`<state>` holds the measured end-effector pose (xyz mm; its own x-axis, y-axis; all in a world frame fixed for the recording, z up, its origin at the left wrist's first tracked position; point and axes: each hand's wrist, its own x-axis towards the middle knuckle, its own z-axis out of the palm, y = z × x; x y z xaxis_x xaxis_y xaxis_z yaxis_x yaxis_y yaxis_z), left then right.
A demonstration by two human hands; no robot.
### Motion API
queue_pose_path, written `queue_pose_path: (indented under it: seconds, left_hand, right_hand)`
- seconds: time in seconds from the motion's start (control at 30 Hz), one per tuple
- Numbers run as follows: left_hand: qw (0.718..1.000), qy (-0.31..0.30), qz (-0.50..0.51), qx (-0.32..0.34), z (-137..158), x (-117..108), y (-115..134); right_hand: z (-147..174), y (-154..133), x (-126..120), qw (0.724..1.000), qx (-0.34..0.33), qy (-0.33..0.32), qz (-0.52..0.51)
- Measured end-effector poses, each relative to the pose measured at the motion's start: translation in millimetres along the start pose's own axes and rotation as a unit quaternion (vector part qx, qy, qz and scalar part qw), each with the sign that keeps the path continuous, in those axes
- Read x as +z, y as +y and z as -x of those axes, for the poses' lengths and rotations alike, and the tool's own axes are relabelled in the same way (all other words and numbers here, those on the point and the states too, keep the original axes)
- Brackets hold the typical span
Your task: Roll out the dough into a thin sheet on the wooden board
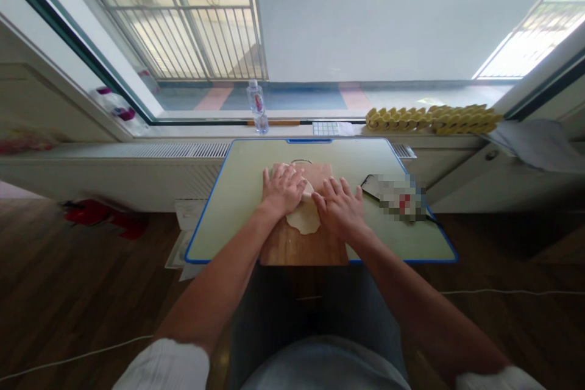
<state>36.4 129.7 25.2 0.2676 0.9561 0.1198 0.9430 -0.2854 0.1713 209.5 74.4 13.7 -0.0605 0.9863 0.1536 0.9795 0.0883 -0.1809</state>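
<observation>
A flat, pale sheet of dough (303, 220) lies on a wooden cutting board (302, 251). Across the dough runs a slim, light-coloured rolling pin (308, 195), visible only in the gap between my hands. My left hand (284, 187) lies palm down over the pin's left part, fingers stretched forward and apart. Over its right part rests my right hand (340, 207), also flat with fingers spread. Both palms hide the pin's ends and some of the dough.
The board sits on a pale green, blue-edged table (214, 213). A phone (372, 189), partly blurred out, lies at its right. On the windowsill stand a plastic bottle (258, 108) and a yellow scalloped object (432, 119). A red object (103, 216) is on the floor left.
</observation>
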Motion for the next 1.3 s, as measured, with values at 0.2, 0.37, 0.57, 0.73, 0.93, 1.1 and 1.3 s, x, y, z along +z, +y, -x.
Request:
queue_pose_path:
  seconds: [0.2, 0.37, 0.57, 0.73, 0.93, 1.1, 1.3]
  left_hand:
    - [1.0, 0.003, 0.003, 0.001, 5, 0, 2]
    - [1.0, 0.028, 0.003, 0.011, 70, 2, -6]
    - [0.999, 0.03, 0.001, 0.024, 55, 6, -9]
    - [1.0, 0.005, -0.002, 0.029, -17, 7, 0]
    - [0.999, -0.037, 0.004, 0.022, -41, 4, 6]
    - [0.999, 0.026, 0.002, 0.03, 24, 6, -2]
    - [0.998, 0.046, -0.007, 0.028, 77, 8, -10]
  right_hand:
    - [11, -1, -3, 1.0, -0.002, -0.005, 0.001]
    - [65, -12, -2, 0.999, -0.049, 0.003, -0.015]
    - [57, -8, 1, 0.999, -0.049, 0.019, -0.016]
    - [4, 6, -1, 1.0, -0.01, 0.025, 0.008]
    - [-8, 12, -5, 1.0, 0.017, 0.01, 0.019]
    - [36, -6, 1, 1.0, -0.015, 0.023, 0.0]
    - [75, -18, 5, 0.998, -0.051, 0.021, -0.019]
